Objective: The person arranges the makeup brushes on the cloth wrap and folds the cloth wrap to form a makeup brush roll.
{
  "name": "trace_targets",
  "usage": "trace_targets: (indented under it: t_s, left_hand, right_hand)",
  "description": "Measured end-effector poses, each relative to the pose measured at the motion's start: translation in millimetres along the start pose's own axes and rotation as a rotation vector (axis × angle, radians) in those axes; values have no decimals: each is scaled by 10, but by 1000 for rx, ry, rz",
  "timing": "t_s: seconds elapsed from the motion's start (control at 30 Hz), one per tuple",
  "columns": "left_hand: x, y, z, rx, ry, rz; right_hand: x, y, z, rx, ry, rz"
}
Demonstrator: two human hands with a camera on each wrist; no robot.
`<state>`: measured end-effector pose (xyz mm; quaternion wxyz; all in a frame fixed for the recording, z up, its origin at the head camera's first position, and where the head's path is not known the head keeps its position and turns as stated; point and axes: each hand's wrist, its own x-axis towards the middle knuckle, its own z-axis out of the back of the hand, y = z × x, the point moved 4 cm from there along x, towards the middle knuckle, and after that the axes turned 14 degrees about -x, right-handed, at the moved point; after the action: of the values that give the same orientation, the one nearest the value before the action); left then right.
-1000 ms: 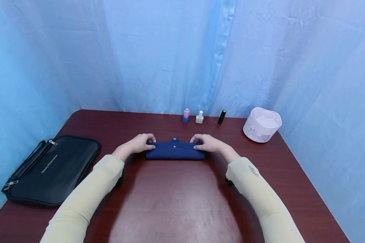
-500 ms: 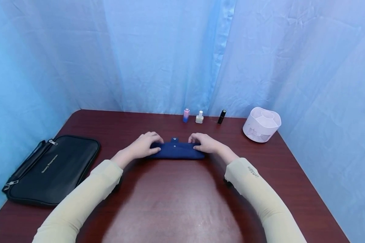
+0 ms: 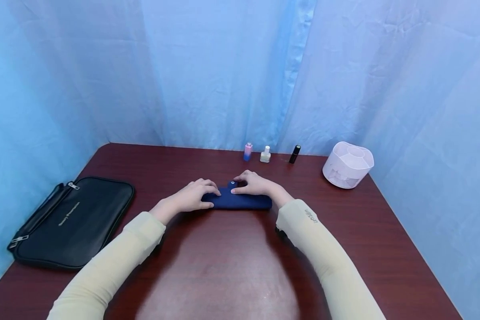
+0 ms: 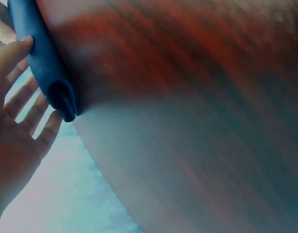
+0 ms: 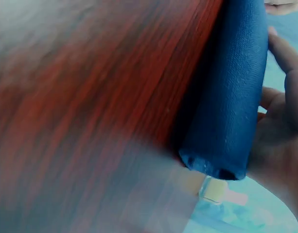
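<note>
A dark blue rolled-up pouch [image 3: 242, 201] lies lengthwise on the table, its folded, hollow ends showing in both wrist views. From its far edge sticks a short tab [image 3: 232, 183] with a metal snap. My left hand [image 3: 190, 195] rests at the pouch's left part, fingers spread and fairly straight, the thumb [image 4: 23, 46] touching the near side of the roll. At the tab is my right hand [image 3: 255, 183], its thumb on top of the pouch and its fingers bent over behind the far edge, partly hidden by the roll in the right wrist view.
A black zipped case [image 3: 74, 222] lies at the left. Along the back stand a pink-and-blue bottle [image 3: 247, 152], a nail polish bottle [image 3: 265, 155] and a black tube [image 3: 294, 154]. A white organizer [image 3: 348, 165] is at the back right; blue curtains surround the table [image 3: 224, 275].
My right hand has slid left along the pouch from its right end to the tab. My left hand has shifted inward from the left end, its fingers now more spread.
</note>
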<state>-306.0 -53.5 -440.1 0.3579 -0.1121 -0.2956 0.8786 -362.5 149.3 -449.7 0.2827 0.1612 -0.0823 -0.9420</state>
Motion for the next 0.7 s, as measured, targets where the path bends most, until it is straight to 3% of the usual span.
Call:
trace_targets:
  t_s: [0.13, 0.3, 0.57, 0.7]
  left_hand:
    - [-1, 12, -2, -6, -2, 7]
    - [6, 19, -6, -5, -15, 3]
    - [17, 29, -17, 7, -7, 12]
    - [8, 29, -10, 9, -3, 17]
  right_hand:
    - [19, 20, -32, 90, -21, 8]
    - [-5, 51, -60, 194, -113, 68]
    - [-123, 162, -73, 69, -355, 193]
    - [-178, 203, -72, 10, -395, 252]
